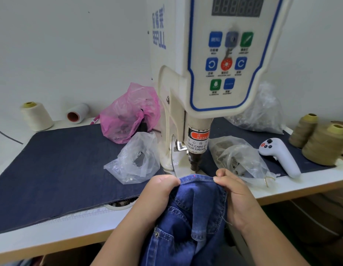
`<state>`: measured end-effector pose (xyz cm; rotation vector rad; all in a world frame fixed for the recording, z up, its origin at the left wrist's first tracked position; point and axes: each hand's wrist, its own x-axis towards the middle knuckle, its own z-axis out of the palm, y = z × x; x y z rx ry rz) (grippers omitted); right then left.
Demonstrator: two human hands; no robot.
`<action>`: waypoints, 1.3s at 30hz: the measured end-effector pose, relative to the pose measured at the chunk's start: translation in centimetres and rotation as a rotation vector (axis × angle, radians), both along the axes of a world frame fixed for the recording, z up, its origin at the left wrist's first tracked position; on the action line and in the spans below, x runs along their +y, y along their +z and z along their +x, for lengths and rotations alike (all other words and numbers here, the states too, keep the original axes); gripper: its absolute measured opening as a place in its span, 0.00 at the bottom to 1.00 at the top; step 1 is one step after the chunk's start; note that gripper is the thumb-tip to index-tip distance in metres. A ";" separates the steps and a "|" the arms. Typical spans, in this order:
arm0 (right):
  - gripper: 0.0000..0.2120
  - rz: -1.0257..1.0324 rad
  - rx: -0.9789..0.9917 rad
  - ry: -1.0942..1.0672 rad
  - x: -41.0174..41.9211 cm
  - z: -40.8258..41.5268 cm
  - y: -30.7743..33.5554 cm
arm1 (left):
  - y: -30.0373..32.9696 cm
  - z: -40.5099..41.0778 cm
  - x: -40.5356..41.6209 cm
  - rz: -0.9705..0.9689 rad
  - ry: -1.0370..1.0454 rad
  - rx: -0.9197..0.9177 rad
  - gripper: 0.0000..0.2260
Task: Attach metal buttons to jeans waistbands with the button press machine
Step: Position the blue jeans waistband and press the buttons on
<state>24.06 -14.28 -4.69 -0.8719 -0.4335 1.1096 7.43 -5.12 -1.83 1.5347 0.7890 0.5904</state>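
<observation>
At the far left of the white table [310,181], a cream thread cone [35,116] stands upright, and just right of it a white spool [77,113] lies on its side. A dark denim mat [57,166] covers the table's middle. On its far edge sits a crumpled pink bag [128,114], with a clear plastic bag [136,160] nearer and slightly right.

The left hand [159,191] comes up from the near edge, forearm angled up and right, fingers curled under and pinching the left end of the jeans waistband [197,179]. The blue jeans [189,223] hang from there down past the near table edge. The waistband's top edge lies just in front of the button press machine [214,64], right below its dark punch head [193,164], and a small red light dot shows on the cloth.

The right hand [237,194] mirrors the left, forearm angled up and left, thumb on top and fingers folded around the waistband's right end.

Further right, a clear bag of small metal parts [237,156] lies beside the machine, another clear bag [262,112] farther back. A white handheld controller [281,156] rests on the mat, and two olive thread cones [320,144] stand at the far right.
</observation>
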 end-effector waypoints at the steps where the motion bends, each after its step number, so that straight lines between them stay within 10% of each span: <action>1: 0.07 -0.005 -0.010 0.001 0.0 -0.1 0.0 | 0.0 0.0 0.0 -0.002 -0.002 0.000 0.12; 39: 0.09 -0.012 0.034 0.026 0.2 0.0 0.3 | 0.1 0.0 0.1 -0.101 0.002 -0.027 0.10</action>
